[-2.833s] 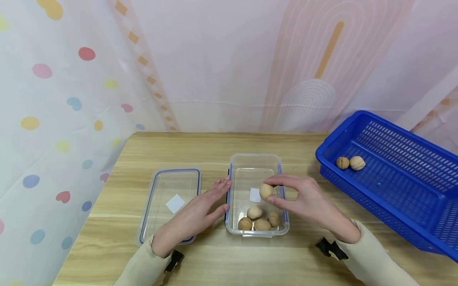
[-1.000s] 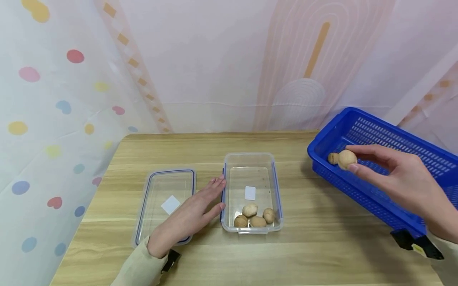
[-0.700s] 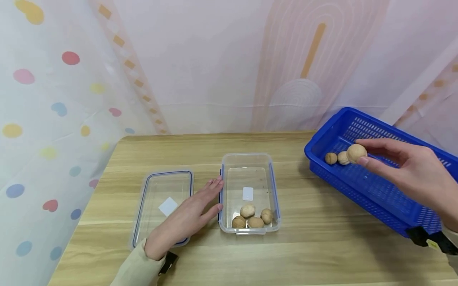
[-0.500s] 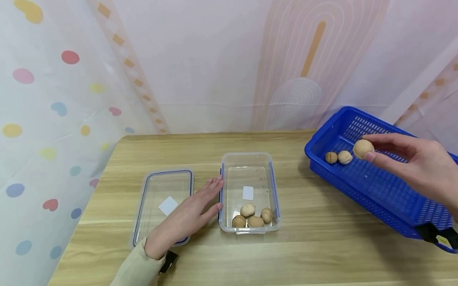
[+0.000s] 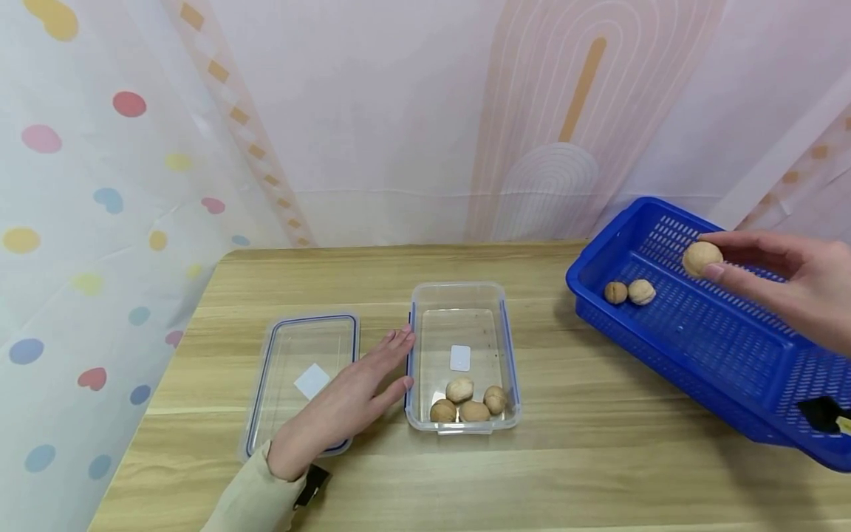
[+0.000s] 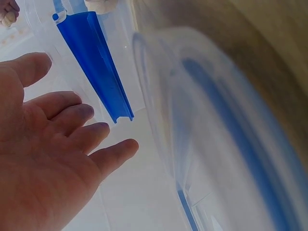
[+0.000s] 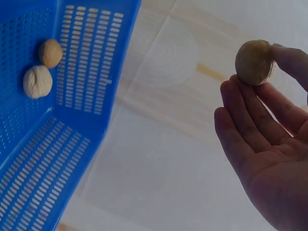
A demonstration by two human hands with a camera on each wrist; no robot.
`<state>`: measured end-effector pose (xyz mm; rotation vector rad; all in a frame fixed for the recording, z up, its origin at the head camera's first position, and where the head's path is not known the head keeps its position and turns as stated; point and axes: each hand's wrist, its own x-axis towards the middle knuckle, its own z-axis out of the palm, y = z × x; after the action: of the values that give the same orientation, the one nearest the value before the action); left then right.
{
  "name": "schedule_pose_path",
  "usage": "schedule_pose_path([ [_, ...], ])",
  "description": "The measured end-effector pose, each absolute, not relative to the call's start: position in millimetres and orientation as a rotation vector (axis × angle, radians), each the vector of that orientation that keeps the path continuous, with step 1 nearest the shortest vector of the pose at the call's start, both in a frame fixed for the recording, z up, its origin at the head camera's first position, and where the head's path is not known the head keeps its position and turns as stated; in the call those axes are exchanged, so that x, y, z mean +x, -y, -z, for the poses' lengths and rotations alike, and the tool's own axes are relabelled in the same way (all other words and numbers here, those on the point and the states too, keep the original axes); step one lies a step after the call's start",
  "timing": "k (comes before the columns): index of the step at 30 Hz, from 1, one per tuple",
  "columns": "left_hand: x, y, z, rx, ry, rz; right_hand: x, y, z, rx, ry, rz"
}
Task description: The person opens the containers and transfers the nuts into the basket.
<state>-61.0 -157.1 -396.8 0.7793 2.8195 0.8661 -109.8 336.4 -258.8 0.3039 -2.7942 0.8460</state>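
Between thumb and fingers, my right hand (image 5: 798,277) pinches a walnut (image 5: 702,259) above the blue basket (image 5: 671,362). Two more walnuts, a darker one (image 5: 615,292) and a paler one (image 5: 641,292), lie in the basket's left end. In the right wrist view the held walnut (image 7: 254,62) shows plainly at the fingertips. My left hand (image 5: 349,395) has its fingers extended, their tips at the left side of a clear plastic container (image 5: 459,325). Several walnuts (image 5: 460,389) lie at that container's near end. The left wrist view shows the hand beside a blue clip (image 6: 94,62).
A clear lid (image 5: 302,340) with a blue seal lies on the wooden table (image 5: 565,473), left of the container and partly under my left forearm. Behind the table hangs a patterned cloth (image 5: 399,118).
My right hand has carried the walnut from over the container to the right, over the basket, lately rising further right. The container's walnuts and my left hand have stayed put.
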Motion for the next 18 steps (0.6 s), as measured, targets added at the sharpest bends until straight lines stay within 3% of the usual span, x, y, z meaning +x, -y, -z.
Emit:
schedule_pose_path([
  [18, -61, 157, 397, 0.764, -2.814, -0.872, -137, -360, 264, 0.356, 2.887, -0.665],
])
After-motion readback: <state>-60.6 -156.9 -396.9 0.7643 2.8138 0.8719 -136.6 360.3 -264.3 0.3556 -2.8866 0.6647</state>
